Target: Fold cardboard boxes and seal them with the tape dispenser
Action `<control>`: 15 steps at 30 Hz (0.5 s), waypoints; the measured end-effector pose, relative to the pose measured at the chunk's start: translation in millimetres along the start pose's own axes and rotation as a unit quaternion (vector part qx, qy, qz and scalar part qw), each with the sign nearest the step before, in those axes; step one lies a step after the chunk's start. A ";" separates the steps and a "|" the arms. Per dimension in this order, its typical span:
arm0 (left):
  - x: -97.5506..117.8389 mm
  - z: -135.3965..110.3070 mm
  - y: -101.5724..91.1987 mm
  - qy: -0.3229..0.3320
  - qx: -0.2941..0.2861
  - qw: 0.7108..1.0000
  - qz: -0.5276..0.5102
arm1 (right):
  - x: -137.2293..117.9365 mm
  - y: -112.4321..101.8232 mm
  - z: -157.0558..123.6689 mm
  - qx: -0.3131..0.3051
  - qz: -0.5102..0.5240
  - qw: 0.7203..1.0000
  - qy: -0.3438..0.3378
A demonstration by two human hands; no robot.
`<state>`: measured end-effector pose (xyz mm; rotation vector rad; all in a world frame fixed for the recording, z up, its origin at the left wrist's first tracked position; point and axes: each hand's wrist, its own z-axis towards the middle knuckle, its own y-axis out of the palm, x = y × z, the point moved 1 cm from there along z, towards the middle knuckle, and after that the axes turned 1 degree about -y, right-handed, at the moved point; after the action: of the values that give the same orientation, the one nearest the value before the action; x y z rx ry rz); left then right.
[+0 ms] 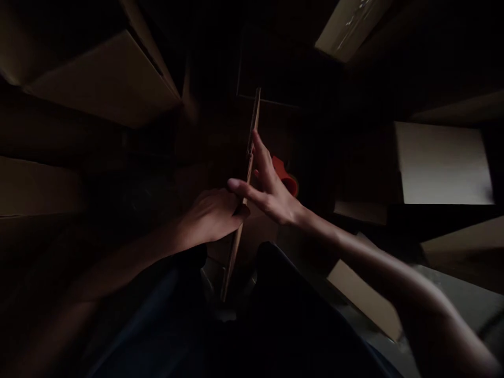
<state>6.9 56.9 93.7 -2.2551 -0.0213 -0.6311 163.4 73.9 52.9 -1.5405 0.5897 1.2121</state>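
Note:
A flat cardboard sheet point(251, 136) stands on edge in front of me, seen almost edge-on, running from between my knees up toward the dark middle. My left hand point(212, 215) lies against its left face with fingers curled at the edge. My right hand point(270, 184) is on the right side, thumb hooked over the edge and fingers stretched up along the sheet. Just behind the right hand sits a red tape dispenser point(285, 176), partly hidden by the fingers.
The scene is very dark. Cardboard boxes surround me: a large one at upper left point(114, 79), one at top right point(346, 29), a pale one at right point(441, 163). A flat cardboard piece point(366, 299) lies by my right knee. My dark trousers point(283, 325) fill the bottom.

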 end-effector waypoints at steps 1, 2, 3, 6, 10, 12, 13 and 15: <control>-1.1 -2.6 -4.1 -0.008 0.009 1.000 -0.016 | -2.8 4.5 6.7 -0.012 -0.011 1.000 -0.017; -2.4 -4.9 -7.9 -0.016 0.017 0.999 -0.028 | -3.3 8.8 12.6 -0.017 -0.019 0.999 -0.031; -3.9 -6.5 -10.9 -0.023 0.023 0.999 -0.030 | -1.7 12.6 17.4 -0.018 -0.022 0.999 -0.042; -9.9 -6.6 -10.6 -0.004 0.011 1.000 0.005 | 13.7 23.3 23.1 -0.007 -0.005 0.999 -0.047; -24.6 -4.3 4.4 0.035 -0.080 0.996 0.009 | 40.3 42.9 8.5 -0.005 0.054 0.998 -0.017; -32.7 -6.6 8.1 0.048 -0.097 0.994 -0.033 | 48.3 51.9 -0.9 0.025 0.100 0.995 -0.004; -35.9 -8.1 8.0 0.055 -0.084 0.993 -0.060 | 50.8 55.1 -4.2 0.041 0.119 0.992 0.002; -39.8 -10.1 5.2 0.039 -0.003 0.995 -0.093 | 54.0 58.0 -6.9 0.059 0.140 0.988 0.011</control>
<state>-31.3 53.3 78.1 -2.2496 -0.1936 -0.8181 137.1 59.4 -20.7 -1.4050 0.9001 1.3462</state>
